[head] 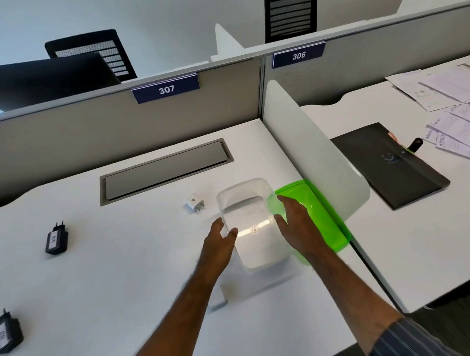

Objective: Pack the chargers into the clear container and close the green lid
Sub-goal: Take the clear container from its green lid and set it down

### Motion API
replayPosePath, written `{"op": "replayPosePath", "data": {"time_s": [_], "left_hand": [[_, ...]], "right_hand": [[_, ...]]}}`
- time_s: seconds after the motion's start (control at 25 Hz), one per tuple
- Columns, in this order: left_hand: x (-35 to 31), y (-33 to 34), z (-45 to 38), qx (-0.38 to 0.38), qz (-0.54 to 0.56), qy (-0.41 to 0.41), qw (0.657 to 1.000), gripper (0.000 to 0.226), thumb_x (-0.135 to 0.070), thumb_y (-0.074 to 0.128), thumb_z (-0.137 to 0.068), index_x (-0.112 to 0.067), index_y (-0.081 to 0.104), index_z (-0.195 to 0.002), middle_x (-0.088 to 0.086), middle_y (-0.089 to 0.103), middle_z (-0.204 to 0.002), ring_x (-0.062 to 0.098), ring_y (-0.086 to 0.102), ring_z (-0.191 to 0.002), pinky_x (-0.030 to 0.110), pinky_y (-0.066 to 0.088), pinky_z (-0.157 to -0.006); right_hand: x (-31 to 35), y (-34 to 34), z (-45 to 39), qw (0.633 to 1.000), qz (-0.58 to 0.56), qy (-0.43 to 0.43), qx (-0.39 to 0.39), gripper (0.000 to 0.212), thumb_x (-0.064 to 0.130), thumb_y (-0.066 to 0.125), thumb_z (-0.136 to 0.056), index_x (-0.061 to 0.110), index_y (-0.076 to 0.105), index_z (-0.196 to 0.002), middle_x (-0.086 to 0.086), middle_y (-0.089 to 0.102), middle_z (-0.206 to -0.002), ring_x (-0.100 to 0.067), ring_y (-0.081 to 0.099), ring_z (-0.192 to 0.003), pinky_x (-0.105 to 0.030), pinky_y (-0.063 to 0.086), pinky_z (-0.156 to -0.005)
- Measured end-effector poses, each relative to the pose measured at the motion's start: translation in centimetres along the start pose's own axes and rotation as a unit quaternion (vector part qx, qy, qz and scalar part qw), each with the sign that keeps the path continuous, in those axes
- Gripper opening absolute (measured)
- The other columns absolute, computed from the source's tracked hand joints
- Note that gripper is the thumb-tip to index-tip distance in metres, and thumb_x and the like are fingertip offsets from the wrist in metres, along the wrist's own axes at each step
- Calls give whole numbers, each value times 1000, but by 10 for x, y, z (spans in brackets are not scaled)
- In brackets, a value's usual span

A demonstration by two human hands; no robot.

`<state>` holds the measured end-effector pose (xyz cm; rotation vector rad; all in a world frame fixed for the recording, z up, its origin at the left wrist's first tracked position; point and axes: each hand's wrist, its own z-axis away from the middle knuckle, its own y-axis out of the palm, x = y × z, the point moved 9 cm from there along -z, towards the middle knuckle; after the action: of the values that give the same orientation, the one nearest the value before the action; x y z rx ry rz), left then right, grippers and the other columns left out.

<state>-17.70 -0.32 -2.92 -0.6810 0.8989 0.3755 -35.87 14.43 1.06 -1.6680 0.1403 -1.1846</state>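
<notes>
Clear plastic, the container [253, 225] sits open and empty on the white tabletop [125, 275], toward its right side, with the green lid [323, 214] off and lying against its right flank, wedged between it and the white side divider [321, 159]. The left hand [220, 238] reaches the container's near-left wall, fingers spread and not closed on anything; whether they touch the wall I cannot tell. The right hand [296, 221] lies flat and open over the seam where lid meets container, its grip apart too.

Risks, as I judge them: the box is light and empty, so a push from either hand could slide it into the lid or knock the lid against the divider. The lid's near end looks close to the tabletop's right edge, beside the gap between desks, and a careless sweep might tip it off.

No charger is packed. A white charger [194, 203] lies just left of the container, within easy reach. A black charger [56, 239] rests well apart to the left, and another black charger [6, 335] sits near the front-left edge, where a clumsy pick could send it over. Open room is wide to the left and front; the right is hemmed by the divider, the back by the cable tray [165, 171].
</notes>
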Motion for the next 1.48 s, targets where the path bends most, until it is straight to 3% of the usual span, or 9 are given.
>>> {"op": "replayPosePath", "data": {"time_s": [0.12, 0.32, 0.52, 0.88, 1.16, 1.48], "left_hand": [[0, 5, 1, 3, 3, -7, 1000, 60, -31, 62, -100, -26, 36, -154, 4, 49, -156, 31, 53, -138, 53, 48, -111], [-4, 0, 4, 10, 43, 0, 999, 59, -28, 65, -97, -30, 42, -151, 2, 53, -153, 28, 55, -137, 55, 52, -107], [-8, -23, 14, -9, 57, 15, 998, 62, -38, 66, -92, -34, 45, -150, -3, 54, -152, 23, 55, -137, 55, 53, -105], [13, -104, 50, -75, 48, 26, 996, 58, -15, 61, -92, -34, 52, -146, -3, 64, -141, 17, 61, -128, 46, 61, -95], [61, -174, 86, -123, 55, 6, 991, 54, -16, 60, -88, -42, 60, -135, -9, 69, -132, 14, 64, -124, 50, 58, -99], [121, -252, 113, -160, 57, -29, 985, 54, -16, 62, -91, -40, 59, -139, -16, 66, -124, 12, 64, -122, 45, 57, -101]], "right_hand": [[-14, 9, 2, 997, -40, 38, 46, 55, 12, 55, -98, 23, 39, -150, -6, 54, -148, -25, 51, -136, -38, 44, -107], [-15, 1, 3, 998, -25, 38, 36, 56, 7, 49, -97, 37, 37, -142, 0, 61, -142, -30, 63, -121, -43, 54, -89], [2, -2, 1, 999, -35, 21, 28, 52, 9, 50, -98, 35, 42, -143, 4, 59, -143, -26, 61, -122, -38, 51, -90], [67, 33, 24, 994, -78, -42, 63, 55, 10, 60, -94, 37, 42, -139, 7, 63, -135, -23, 68, -107, -45, 55, -90], [134, 84, 51, 987, -66, -84, 121, 57, 16, 59, -94, 45, 37, -138, 12, 61, -132, -17, 68, -106, -43, 55, -90], [197, 156, 86, 974, -80, -123, 172, 25, 15, 61, -96, 34, 61, -113, 17, 57, -120, -8, 63, -100, -26, 50, -87]]}}
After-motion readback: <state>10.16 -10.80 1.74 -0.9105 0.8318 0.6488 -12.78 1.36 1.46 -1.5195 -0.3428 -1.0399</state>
